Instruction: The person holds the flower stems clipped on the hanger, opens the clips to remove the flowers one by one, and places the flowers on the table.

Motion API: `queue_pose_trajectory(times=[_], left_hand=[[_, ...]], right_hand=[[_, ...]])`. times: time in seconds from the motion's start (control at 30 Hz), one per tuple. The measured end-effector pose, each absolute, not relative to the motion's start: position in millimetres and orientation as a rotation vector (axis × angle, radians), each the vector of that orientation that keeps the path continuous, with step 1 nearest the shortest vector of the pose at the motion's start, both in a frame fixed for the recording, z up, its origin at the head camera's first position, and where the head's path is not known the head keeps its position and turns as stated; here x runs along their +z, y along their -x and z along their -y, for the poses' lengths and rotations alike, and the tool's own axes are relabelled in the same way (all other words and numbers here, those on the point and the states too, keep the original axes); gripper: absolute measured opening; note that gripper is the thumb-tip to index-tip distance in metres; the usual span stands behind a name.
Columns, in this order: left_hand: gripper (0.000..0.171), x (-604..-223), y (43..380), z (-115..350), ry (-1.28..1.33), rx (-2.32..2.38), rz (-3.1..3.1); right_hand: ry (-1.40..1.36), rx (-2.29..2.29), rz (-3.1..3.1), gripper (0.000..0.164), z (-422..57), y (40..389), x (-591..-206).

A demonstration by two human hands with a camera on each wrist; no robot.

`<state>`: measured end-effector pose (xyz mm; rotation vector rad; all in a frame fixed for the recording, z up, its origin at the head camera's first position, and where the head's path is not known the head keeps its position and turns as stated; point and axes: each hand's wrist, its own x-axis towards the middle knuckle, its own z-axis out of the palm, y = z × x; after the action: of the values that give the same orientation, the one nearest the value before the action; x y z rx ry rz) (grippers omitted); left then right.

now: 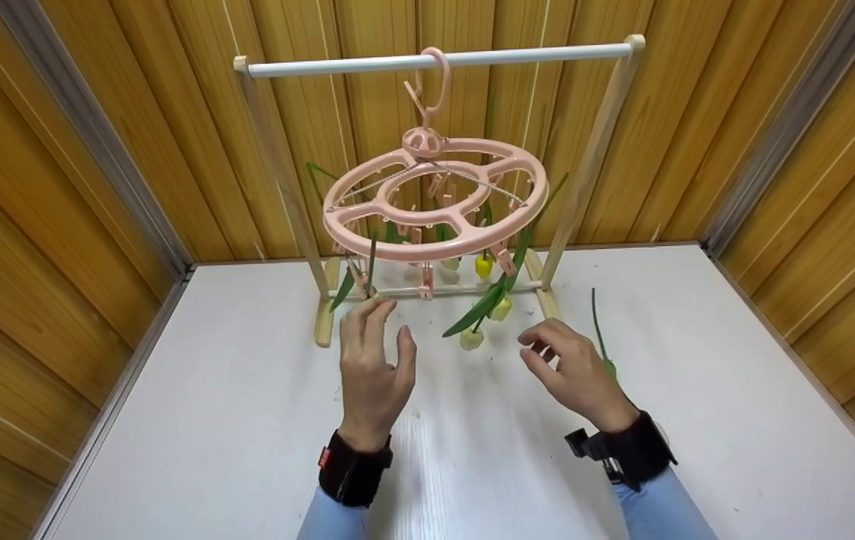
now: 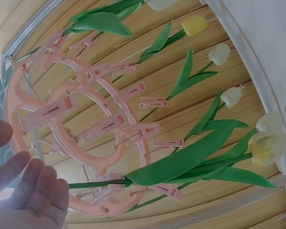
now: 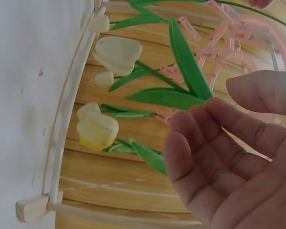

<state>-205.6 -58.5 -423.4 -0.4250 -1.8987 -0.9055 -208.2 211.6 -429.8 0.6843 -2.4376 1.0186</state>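
A round pink clip hanger [image 1: 439,247] hangs by its hook from a white bar, its pink clothespins [image 1: 427,283] dangling below the ring. Artificial tulips hang head down from several of the pins, among them a yellow tulip [image 1: 483,265] and a pale tulip [image 1: 471,340]. My left hand [image 1: 375,360] is raised below the hanger's front left, fingers loosely spread. Its fingertips are right beside a green stem [image 2: 95,184] held by a pin. Lower right, my right hand [image 1: 581,371] is relaxed and holds nothing, thumb apart from the bent fingers.
The stand has wooden posts [image 1: 598,142], a white top bar [image 1: 547,54] and wooden feet [image 1: 324,322] on the white table [image 1: 232,420]. Right of my right hand lies another green stem [image 1: 598,322], partly hidden by that hand. Wood-patterned walls [image 1: 82,187] enclose the table.
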Motion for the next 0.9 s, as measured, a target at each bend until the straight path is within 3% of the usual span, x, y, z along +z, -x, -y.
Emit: queue_pose_trajectory(times=[0.53, 0.9], left_hand=[[0.032, -426, 215, 77, 0.216, -1.239, 1.872], [0.050, -429, 224, 85, 0.235, -1.479, 1.949]], right_hand=[[-0.814, 1.049, 2.302, 0.016, -190, 216, -401], [-0.813, 1.088, 2.283, 0.017, -180, 217, -389]])
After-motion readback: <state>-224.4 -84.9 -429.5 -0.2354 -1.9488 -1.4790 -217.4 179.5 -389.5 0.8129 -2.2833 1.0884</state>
